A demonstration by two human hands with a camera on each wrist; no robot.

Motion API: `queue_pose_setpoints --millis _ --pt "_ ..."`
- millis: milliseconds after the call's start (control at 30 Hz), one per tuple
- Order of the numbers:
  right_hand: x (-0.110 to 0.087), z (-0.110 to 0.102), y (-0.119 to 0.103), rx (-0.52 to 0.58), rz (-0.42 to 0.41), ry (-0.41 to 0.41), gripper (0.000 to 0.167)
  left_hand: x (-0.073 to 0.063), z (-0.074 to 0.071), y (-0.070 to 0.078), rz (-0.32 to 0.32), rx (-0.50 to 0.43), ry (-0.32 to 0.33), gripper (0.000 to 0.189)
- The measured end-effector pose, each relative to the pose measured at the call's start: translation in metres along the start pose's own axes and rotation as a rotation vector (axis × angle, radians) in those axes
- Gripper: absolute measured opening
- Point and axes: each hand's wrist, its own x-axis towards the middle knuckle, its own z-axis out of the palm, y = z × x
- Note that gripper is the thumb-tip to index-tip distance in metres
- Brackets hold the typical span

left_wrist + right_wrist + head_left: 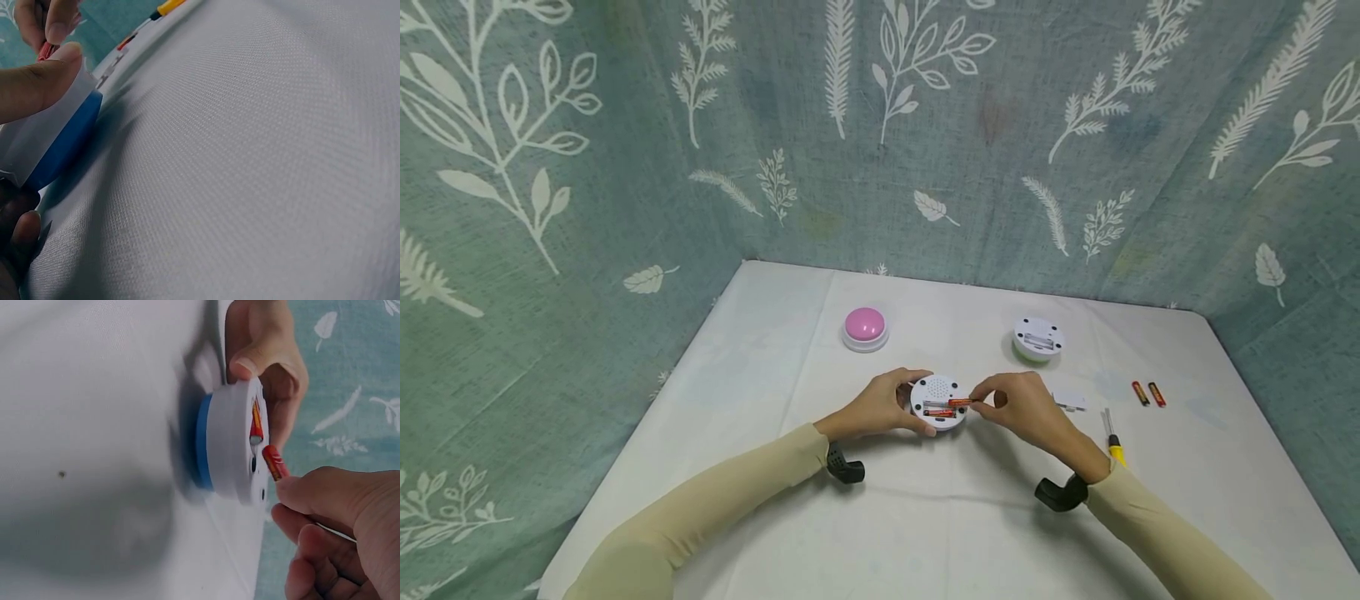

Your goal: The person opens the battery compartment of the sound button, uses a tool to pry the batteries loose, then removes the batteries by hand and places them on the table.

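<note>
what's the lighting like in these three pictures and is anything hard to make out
Head view: bright, soft shadows on the white cloth below both sleeves; left wrist view: dimmer, shadow beside the blue-and-white device, weave softer at lower right; right wrist view: broad shadow over the lower-left cloth, print on the pinched battery unreadable.

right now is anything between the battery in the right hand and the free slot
Nothing visible. In the head view, the battery in the right hand is at the free slot; the other battery lies alongside, and the left hand grips the device by its rim.
</note>
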Motion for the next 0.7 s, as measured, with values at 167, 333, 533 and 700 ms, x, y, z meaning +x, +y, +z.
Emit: queue_pose_setpoints --millis 167,333,533,700 --pt "-0.008 -0.008 0.007 -0.014 0.028 0.085 0.009 0.000 0.001 0.000 0.008 -0.005 0.009 0.099" --pt "-0.017 -0.016 0.016 -0.032 0.072 0.162 0.009 0.000 0.001 0.000 0.003 0.007 0.010 0.099" --pt "-0.027 -0.026 0.027 -0.045 0.098 0.253 0.011 0.000 0.001 0.002 -0.007 -0.007 0.005 0.099" --pt "-0.036 -0.036 0.036 -0.072 0.091 0.310 0.011 0.000 0.001 0.001 -0.002 -0.010 0.005 0.099"
